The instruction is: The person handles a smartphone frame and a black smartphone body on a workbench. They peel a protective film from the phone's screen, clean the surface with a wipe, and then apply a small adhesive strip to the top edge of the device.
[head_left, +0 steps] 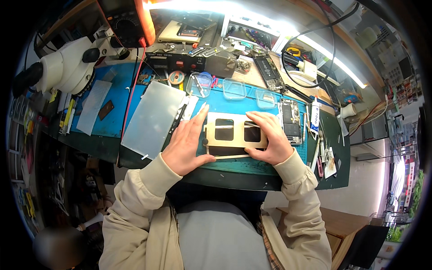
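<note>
A flat gold-coloured plate (pixel 235 130) with two dark rectangular openings is in front of me, over the blue work mat. It looks like a phone clamp or mould, but its exact kind I cannot tell. A dark round knob (pixel 205 141) sits at its left edge, and a thin pale bar (pixel 230 157) runs along its near side. My right hand (pixel 275 140) grips the plate's right end, fingers on the far edge and thumb at the near corner. Beside the left end is my left hand (pixel 183 143), fingers stretched out and thumb pointing toward the pale bar.
A translucent sheet (pixel 153 119) lies left of my left hand. An opened phone (pixel 290 120) and a glue tube (pixel 315 115) lie to the right. Clear plastic boxes (pixel 234 89) stand behind the plate. A white microscope (pixel 67 67) occupies the far left.
</note>
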The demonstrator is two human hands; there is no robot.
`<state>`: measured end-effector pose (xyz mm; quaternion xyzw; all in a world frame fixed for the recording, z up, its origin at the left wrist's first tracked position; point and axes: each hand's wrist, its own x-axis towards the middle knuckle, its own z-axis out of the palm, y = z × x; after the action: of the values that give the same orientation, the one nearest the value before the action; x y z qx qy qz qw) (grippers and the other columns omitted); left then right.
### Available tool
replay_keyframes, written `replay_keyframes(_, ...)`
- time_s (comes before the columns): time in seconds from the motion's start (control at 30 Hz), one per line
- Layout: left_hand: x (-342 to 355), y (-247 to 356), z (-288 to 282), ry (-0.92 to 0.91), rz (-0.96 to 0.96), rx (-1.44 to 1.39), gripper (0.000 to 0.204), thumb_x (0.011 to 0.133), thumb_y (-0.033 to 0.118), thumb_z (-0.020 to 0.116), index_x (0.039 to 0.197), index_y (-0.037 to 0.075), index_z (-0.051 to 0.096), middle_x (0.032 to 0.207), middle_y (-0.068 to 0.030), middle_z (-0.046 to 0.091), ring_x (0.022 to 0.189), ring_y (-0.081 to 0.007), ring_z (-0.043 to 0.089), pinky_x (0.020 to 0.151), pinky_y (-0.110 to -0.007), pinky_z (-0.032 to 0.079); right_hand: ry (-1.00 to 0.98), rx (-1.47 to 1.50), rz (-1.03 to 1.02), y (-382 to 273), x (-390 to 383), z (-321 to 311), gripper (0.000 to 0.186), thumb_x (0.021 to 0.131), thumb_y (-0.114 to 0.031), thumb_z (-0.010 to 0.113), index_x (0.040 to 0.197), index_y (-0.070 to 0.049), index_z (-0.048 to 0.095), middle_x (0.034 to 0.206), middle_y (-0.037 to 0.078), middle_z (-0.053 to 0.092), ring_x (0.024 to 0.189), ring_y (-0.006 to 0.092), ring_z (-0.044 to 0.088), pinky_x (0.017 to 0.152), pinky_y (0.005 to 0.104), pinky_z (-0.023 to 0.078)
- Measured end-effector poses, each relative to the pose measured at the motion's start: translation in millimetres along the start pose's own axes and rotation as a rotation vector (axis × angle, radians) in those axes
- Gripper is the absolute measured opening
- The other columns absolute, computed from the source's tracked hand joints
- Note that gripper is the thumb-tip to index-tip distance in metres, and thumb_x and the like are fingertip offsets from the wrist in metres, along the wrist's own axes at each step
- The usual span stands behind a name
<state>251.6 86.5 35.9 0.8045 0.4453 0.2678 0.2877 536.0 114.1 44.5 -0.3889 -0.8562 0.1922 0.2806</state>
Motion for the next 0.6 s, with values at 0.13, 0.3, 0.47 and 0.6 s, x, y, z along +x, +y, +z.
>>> replay_keyframes(0.13,-1,-2,1,0.028,0.032,0.028,0.116,0.066,0.013,0.089,0.155,0.003,0.015,0.154,-0.0188,0.03,0.123,-0.0358,0.044,0.107,-0.041,0.04,-0.031,-0.04,0.003,0,4,0,0.081,0.063,-0.016,0.081,0.138,-0.006,0.051,0.131,0.017,0.057,0.122,0.0353,0.051,0.105,0.0426,0.043)
replay_keyframes(0.3,-1,0,-1,0.001,-0.04,-0.035,0.116,0.066,0.013,0.089,0.155,0.004,0.016,0.153,-0.0193,0.029,0.129,-0.0365,0.04,0.107,-0.041,0.04,-0.076,0.039,0.023,5,7,-1,0.083,0.065,-0.014,0.08,0.141,-0.004,0.049,0.134,0.017,0.055,0.125,0.0342,0.049,0.109,0.0412,0.039)
replay_keyframes(0.47,9,8,-7,0.024,0.024,0.059,0.114,0.065,0.023,0.09,0.154,0.006,0.021,0.152,-0.0191,0.031,0.133,-0.0396,0.038,0.112,-0.046,0.033,-0.079,0.143,0.062,17,1,-8,0.083,0.07,-0.02,0.083,0.143,-0.003,0.046,0.14,0.016,0.051,0.131,0.032,0.046,0.113,0.0404,0.033)
replay_keyframes(0.6,28,23,0,0.007,0.191,0.212,0.111,0.066,0.032,0.089,0.153,0.007,0.026,0.149,-0.0194,0.036,0.135,-0.0417,0.036,0.115,-0.049,0.028,0.061,-0.049,0.111,3,-26,-25,0.076,0.073,-0.022,0.084,0.138,-0.002,0.05,0.131,0.018,0.057,0.121,0.0328,0.055,0.106,0.0419,0.041)
